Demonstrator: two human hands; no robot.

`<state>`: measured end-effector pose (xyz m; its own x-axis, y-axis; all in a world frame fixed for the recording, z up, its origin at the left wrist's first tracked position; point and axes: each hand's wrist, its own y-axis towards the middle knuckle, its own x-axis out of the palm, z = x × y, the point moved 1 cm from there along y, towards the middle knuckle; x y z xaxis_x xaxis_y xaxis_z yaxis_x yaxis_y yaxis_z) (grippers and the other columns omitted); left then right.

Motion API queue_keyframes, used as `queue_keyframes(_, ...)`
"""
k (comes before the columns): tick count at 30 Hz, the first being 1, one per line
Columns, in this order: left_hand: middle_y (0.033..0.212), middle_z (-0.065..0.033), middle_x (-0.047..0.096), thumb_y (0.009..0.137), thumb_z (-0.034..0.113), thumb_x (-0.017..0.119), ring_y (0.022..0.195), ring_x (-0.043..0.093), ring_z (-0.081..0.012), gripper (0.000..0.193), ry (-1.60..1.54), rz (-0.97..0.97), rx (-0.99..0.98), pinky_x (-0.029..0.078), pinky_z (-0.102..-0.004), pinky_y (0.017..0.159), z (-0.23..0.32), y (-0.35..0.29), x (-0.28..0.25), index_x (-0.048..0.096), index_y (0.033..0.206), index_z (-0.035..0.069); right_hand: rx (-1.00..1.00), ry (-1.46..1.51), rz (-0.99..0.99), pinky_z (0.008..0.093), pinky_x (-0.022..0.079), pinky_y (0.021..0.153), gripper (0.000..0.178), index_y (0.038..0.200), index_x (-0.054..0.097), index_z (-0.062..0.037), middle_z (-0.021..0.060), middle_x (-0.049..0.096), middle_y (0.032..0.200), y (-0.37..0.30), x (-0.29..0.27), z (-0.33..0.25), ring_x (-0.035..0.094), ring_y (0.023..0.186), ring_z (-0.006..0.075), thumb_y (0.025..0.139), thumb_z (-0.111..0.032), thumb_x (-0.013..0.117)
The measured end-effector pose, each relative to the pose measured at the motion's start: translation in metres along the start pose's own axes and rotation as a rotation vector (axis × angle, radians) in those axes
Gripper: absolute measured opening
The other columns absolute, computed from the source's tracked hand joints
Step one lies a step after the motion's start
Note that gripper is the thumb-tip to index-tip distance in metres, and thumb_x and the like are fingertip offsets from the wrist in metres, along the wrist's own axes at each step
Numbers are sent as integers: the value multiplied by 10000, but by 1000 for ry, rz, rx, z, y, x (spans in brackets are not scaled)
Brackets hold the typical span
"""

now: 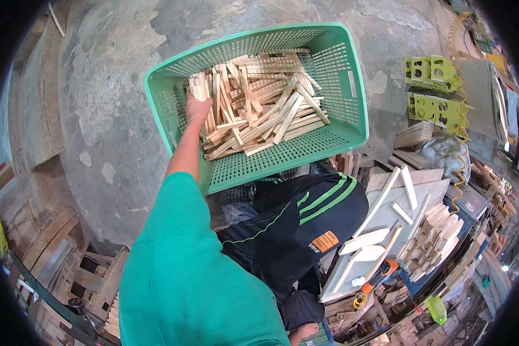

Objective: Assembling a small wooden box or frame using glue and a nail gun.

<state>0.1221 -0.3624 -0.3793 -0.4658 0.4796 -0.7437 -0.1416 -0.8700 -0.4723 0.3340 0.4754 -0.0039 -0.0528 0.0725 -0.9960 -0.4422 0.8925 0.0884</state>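
Left hand (pixel 198 108) is reached into the green basket (pixel 340 63) on the concrete floor (pixel 109 104), fingers closed around a small bundle of wood strips (pixel 199 86) at the basket's left side. Basket is seen well filled: loose strips (pixel 265 109) piled across its bottom. Right hand is not in view. Further right, more cut strips (pixel 429 239) are stacked on a board (pixel 386 219), so sorting is judged partway done, with that stack left.
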Motion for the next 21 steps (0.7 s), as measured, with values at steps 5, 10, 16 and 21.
queue_keyframes(5,1051,-227,683,707,233,794,975,679,-380,586,-344,154,272,523,-450,880,59,-32,-74,512,1158,-13,-128,78,444,452,446,731,309,991,690,-48,179,639,935,8,22,-1,547,799,346,795,-263,587)
queue_keyframes(10,1043,-170,683,747,221,796,946,679,-281,625,-668,216,562,534,-385,854,98,-68,-135,495,1239,-20,-433,241,59,417,462,984,431,1246,577,102,267,608,1240,-17,-11,-90,597,1124,372,966,-225,566)
queue_keyframes(16,1089,-147,641,829,153,764,937,654,-227,589,-945,58,766,540,-373,850,189,-149,-190,467,1299,-41,-808,502,-102,370,477,941,228,1131,647,57,173,668,1098,-61,-28,-210,629,1031,281,938,-48,587)
queue_keyframes(21,993,-124,625,847,124,712,865,646,-216,625,-1192,-837,738,557,-373,791,255,-336,-221,384,1363,-7,-928,986,-500,316,483,909,224,1097,676,25,124,656,1092,-128,-62,-274,621,986,213,914,-102,654)
